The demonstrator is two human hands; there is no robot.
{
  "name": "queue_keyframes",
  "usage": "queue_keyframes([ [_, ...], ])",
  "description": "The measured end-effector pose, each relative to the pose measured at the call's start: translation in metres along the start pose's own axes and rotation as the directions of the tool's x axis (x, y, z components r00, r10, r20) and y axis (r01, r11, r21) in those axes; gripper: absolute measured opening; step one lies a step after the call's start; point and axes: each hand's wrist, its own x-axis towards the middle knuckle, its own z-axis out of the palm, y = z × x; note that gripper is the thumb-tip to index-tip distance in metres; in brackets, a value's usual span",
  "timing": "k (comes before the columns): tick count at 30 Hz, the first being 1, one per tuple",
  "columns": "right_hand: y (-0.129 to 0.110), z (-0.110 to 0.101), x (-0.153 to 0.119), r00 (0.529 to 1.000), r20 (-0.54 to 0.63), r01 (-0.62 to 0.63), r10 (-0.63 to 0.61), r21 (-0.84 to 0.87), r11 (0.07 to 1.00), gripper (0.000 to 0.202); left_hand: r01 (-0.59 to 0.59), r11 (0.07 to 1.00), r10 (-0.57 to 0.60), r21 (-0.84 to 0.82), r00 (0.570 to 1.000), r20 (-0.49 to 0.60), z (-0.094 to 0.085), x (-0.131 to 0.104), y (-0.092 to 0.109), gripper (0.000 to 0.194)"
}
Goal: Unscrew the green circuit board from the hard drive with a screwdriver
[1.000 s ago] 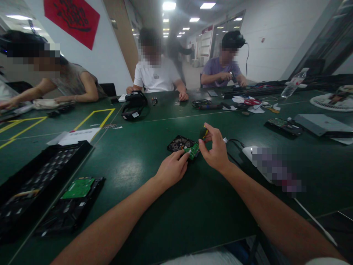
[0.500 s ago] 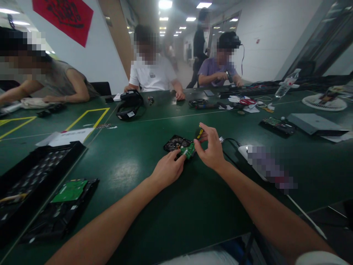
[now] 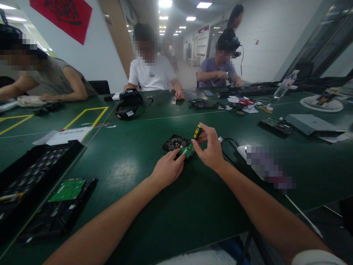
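Observation:
A black hard drive (image 3: 173, 142) with a small green circuit board (image 3: 187, 150) lies on the table in front of me. My left hand (image 3: 169, 165) steadies it, fingers and thumb closed at the near edge of the board. In my right hand (image 3: 209, 147) is a screwdriver (image 3: 197, 131) with a yellow and black handle, pinched between fingers and thumb. The handle stands tilted over the board's right end; I cannot make out the screwdriver's tip.
At the left lie a long black tray (image 3: 38, 176) and a black unit with a green board (image 3: 67, 190). A white power strip (image 3: 244, 150) with a cable is at my right. Farther back are a black headset (image 3: 128, 106), a water bottle (image 3: 285, 86), a grey box (image 3: 311, 125) and co-workers.
The screwdriver's handle has tilted and shows more of its yellow side; my hands stay almost in place. A person walking in the background has moved right.

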Motion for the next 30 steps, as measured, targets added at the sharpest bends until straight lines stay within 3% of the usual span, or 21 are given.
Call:
queue_keyframes([
  [30,0.0046,0.0021,-0.0020,1.000,-0.011,0.010,-0.010,0.016,1.000,0.062,-0.010,1.000,0.010,-0.001,1.000,0.008,-0.0003,0.0001,-0.0010,0.034],
])
